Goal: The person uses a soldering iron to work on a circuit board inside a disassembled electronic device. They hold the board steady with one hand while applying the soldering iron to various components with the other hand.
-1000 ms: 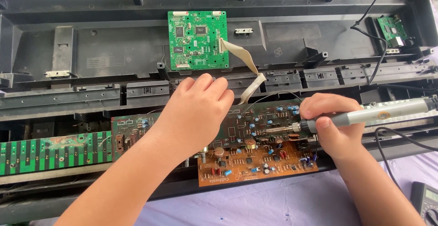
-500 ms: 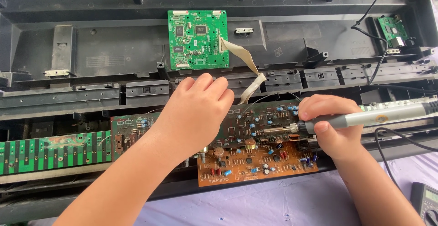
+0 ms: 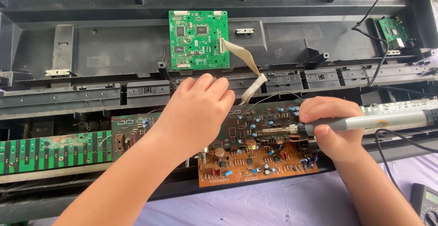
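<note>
Two hands share the work — left hand pressing the board flat, right hand at 3 o'clock clamped on the iron — keep its tip steady

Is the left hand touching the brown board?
Touching. The head view shows the left hand resting flat on the brown board, covering part of it with no gap.
</note>
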